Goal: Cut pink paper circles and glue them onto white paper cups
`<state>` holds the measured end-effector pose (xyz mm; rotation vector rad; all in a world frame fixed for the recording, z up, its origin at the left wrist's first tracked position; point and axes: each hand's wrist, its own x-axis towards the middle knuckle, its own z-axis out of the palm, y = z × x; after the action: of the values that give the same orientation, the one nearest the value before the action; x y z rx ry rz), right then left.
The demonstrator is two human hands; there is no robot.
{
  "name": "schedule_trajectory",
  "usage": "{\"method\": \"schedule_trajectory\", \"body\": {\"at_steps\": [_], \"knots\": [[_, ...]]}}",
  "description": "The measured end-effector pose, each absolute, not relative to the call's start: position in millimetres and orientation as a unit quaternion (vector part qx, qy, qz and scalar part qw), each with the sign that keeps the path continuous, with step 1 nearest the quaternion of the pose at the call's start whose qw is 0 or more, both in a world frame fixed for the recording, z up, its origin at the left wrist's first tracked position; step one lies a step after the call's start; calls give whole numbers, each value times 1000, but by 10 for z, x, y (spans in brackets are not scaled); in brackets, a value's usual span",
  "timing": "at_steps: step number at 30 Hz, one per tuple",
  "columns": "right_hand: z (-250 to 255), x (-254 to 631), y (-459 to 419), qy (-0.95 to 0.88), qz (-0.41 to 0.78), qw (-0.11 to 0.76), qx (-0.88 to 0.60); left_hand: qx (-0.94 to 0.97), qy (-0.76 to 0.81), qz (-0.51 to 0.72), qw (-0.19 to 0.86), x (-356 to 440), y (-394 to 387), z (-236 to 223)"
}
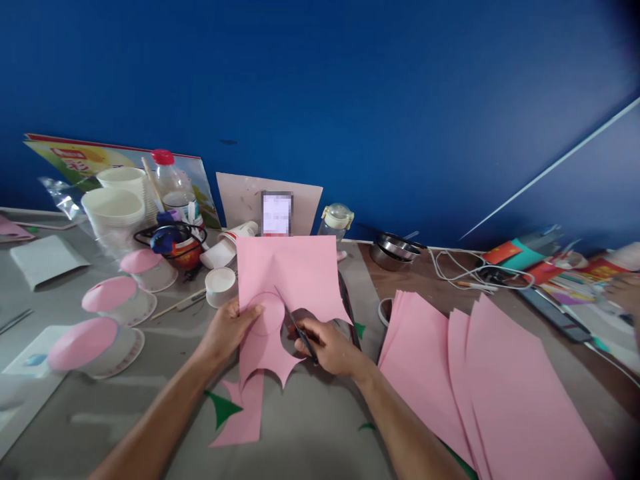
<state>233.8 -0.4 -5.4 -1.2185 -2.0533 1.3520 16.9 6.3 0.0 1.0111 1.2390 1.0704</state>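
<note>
1. Here's the left hand [227,330], thumb on top, fingers pinching the left side of a pink paper sheet [307,267], held up over the middle of the surface [315,433].
2. Over on the right, the right hand [330,347] has its fingers gripping the handles of black scissors [304,339], blades pointing up and inward along the right side of a drawn circle [267,313].
3. Look at that paper's edges: straight across the top, scooped into curves and sharp points along the bottom and lower right.
4. Room to move now: grey surface shows between the forearms, with a pink offcut [249,420] and a green scrap [223,408] near the left forearm.
5. It's tighter on the right, where fanned pink sheets [520,393] lie close beside the right forearm.
6. Out left, three pink-topped cups [85,343] stand in a row; a small white cup [220,287] sits just beyond the left hand.
7. Along the back come stacked paper cups [117,210], a red-capped bottle [170,180], a lidded jar [337,219] and metal bowls [395,251].
8. Behind it all rises a deep blue wall [360,100].
</note>
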Motion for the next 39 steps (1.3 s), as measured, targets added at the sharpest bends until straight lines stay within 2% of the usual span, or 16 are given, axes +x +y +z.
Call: {"method": "schedule_trajectory", "body": {"at_steps": [23,39], "knots": [[-46,2358,-5,-720,515,183,-428,477,531,435,549,37,103,-61],[-104,2395,16,-702,550,170,-419,458,529,429,571,25,107,27]]}}
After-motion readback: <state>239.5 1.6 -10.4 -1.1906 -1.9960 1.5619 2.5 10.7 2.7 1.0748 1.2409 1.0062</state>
